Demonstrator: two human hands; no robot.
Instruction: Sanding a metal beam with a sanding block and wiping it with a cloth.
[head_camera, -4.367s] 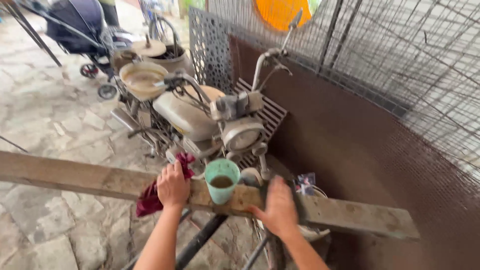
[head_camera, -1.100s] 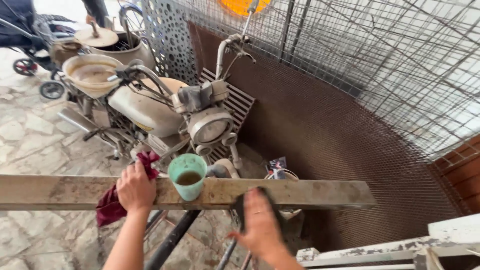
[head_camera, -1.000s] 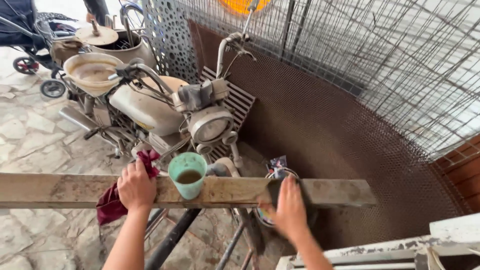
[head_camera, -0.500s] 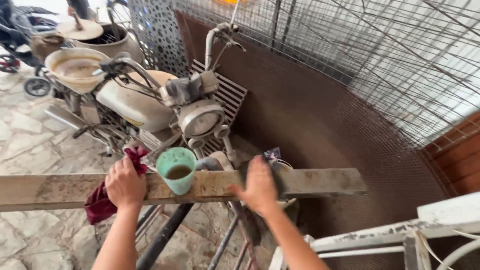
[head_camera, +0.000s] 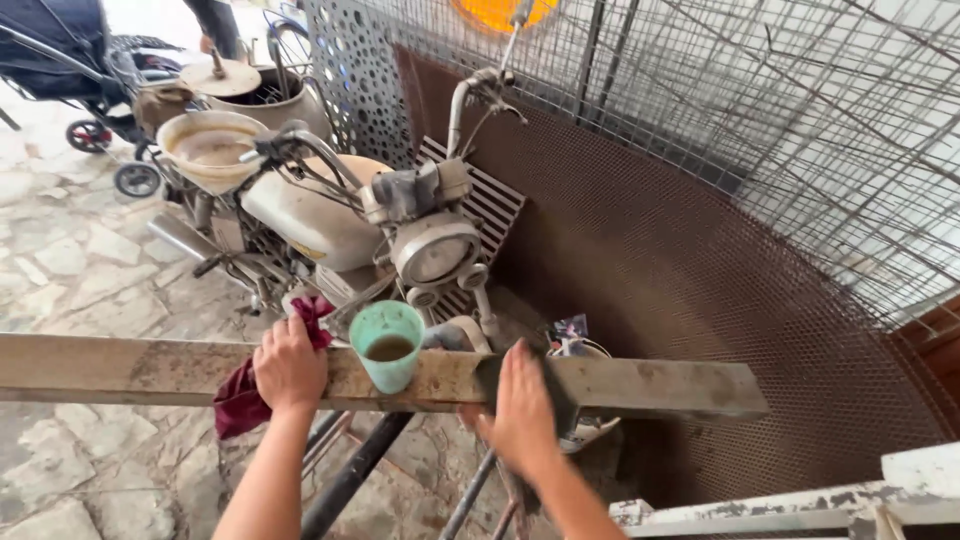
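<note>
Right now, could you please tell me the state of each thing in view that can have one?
Left hand: pressed flat on the plank, over a dark red rag.
Right hand: pressing a dark cloth on the plank.
Plank: lying level, stained, partly dark under the cloth.
Dark red rag: crumpled, hanging off the near edge.
Green cup: upright, partly filled with brown liquid.
Motorcycle: parked, dusty.

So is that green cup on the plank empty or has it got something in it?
Partly filled: the upright green cup on the plank shows dark brownish liquid well below its rim.
</note>
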